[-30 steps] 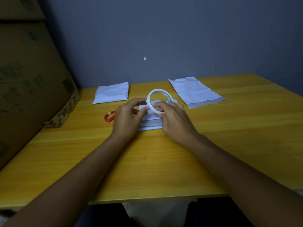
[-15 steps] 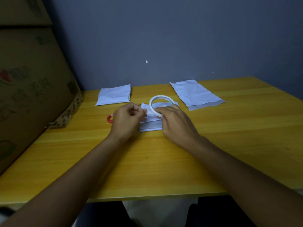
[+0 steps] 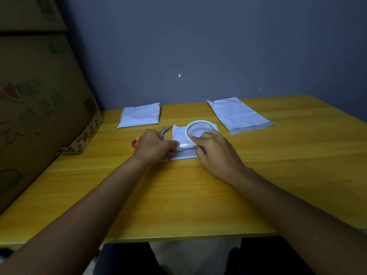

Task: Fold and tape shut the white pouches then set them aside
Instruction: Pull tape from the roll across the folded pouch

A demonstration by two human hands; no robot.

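Pouch (image 3: pixel 183 153) folded, mid-table (image 3: pixel 178 205), under both hands. Left hand (image 3: pixel 156 145) pinches tape end at its left edge; right hand (image 3: pixel 215 150) grips roll (image 3: pixel 199 131) resting on it. Scissors (image 3: pixel 165 129) behind left hand. Farther back: folded pouch (image 3: pixel 140 114) left, flat pouch (image 3: pixel 238 115) right.

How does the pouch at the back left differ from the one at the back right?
The back-left pouch is short and squarish, apparently already folded; the back-right pouch is long and lies unfolded. The back-right pouch shows a greyish strip along its near edge; the back-left pouch shows none. The back-left pouch sits roughly square to the table edge, while the back-right pouch lies at an angle. Both are white, creased, flat on the table and untouched by either hand.
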